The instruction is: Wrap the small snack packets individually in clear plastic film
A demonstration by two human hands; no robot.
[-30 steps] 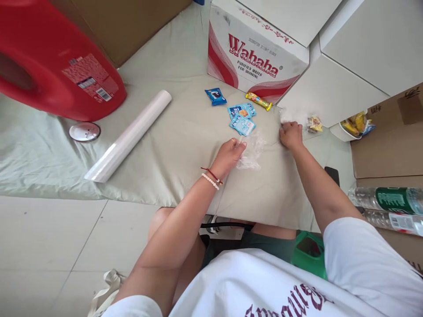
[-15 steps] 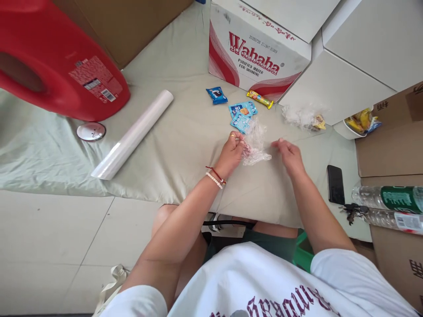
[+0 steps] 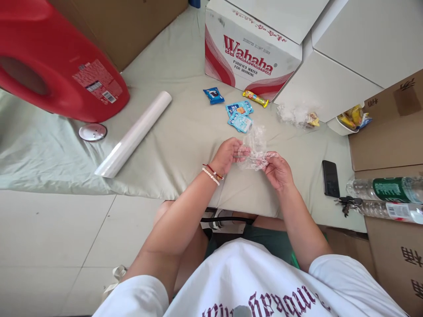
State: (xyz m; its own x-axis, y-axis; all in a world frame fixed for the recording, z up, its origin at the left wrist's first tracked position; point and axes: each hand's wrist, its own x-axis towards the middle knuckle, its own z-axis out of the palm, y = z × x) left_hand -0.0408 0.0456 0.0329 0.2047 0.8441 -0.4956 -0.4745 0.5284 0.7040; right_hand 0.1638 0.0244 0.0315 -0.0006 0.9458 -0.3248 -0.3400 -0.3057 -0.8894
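Note:
A crumpled sheet of clear plastic wrap [image 3: 254, 143] is stretched between my two hands, just above the cloth-covered table. My left hand [image 3: 228, 154], with two bracelets at the wrist, has its fingers on the wrap's left side. On the right side, my right hand [image 3: 278, 169] pinches the wrap with its fingertips. Just beyond the wrap lie light-blue snack packets [image 3: 240, 122], overlapping each other. A dark-blue packet [image 3: 213, 95] and a yellow snack bar [image 3: 255, 98] lie farther back.
A roll of plastic film [image 3: 134, 134], a round tin [image 3: 92, 131] and a big red jug [image 3: 92, 83] stand left. The Wahaba-style water carton [image 3: 251, 57] is behind. Rightward are crumpled wrap [image 3: 294, 115], a white cup [image 3: 342, 126], a phone [image 3: 330, 178], keys [image 3: 347, 204] and bottles [image 3: 391, 189].
My right hand has moved left and taken hold of the wrap's right side. My left hand has shifted slightly down, and the wrap is now spread between both hands.

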